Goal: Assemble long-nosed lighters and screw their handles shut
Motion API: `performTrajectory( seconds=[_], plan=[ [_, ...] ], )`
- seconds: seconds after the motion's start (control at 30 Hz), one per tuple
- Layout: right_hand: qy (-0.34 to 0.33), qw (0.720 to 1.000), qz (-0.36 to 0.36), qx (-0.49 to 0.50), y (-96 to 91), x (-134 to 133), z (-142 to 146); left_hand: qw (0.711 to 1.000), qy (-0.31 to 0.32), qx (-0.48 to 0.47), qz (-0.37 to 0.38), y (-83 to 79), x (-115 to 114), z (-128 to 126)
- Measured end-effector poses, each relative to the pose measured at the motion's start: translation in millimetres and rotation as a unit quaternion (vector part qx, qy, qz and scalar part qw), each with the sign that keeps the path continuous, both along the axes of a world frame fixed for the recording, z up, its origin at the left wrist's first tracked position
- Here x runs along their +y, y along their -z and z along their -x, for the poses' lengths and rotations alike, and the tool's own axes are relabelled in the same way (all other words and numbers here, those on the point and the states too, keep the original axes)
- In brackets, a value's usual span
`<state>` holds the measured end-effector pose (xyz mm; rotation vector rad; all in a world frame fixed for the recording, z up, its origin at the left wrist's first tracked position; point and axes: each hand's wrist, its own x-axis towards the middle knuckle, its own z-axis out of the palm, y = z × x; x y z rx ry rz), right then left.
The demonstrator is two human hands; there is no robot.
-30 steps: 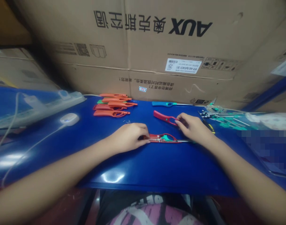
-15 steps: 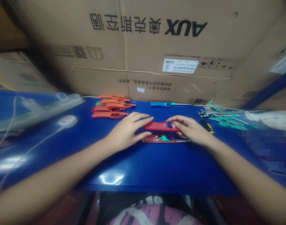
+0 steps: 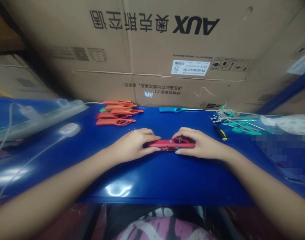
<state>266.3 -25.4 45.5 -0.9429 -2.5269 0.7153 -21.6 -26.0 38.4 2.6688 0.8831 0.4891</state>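
A red lighter casing (image 3: 165, 143) lies lengthwise between my hands at the middle of the blue table. Its upper half sits over the lower half, and a narrow gap along the near side shows green and metal parts. My left hand (image 3: 136, 143) pinches the left end between thumb and fingers. At the right end, by the trigger loop, my right hand (image 3: 200, 142) grips it with thumb in front and fingers behind. The metal rod seen earlier is hidden by my right hand.
Several orange and red lighter casings (image 3: 114, 116) are stacked at the back left. A blue lighter (image 3: 172, 109) lies by the cardboard box (image 3: 152, 66). Rods with green parts (image 3: 237, 121) and a yellow-black screwdriver (image 3: 221, 133) are right. A power strip (image 3: 42, 116) and white round device (image 3: 69, 129) stand left.
The upper red half has come down onto the lower half. My left hand has closed on the left end, and my right hand has shifted its grip around the right end.
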Motion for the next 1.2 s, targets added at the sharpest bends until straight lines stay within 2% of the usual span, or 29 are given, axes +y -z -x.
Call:
performTrajectory(
  seconds=[0.3,0.47,0.67,0.97,1.2],
  plan=[
    [0.011,0.999,-0.041,0.019,-0.9,1.2,-2.0,1.000,-0.002,-0.027,0.012,-1.6,-1.6,-1.9],
    [0.055,0.996,-0.065,0.018,-10.9,4.6,-13.4,0.997,-0.029,-0.070,0.006,-1.9,-2.4,-3.8],
    [0.071,0.993,-0.094,-0.011,-20.5,7.1,-24.5,0.997,-0.050,-0.047,0.028,-1.3,-0.4,-3.1],
    [-0.022,0.999,-0.030,-0.038,-2.7,4.7,-11.7,0.999,-0.044,-0.019,0.021,7.2,-1.9,-6.5],
    [-0.007,0.998,-0.032,-0.049,7.7,4.1,-5.7,0.999,-0.048,-0.002,0.018,9.5,-2.2,-6.7]
  ],
)
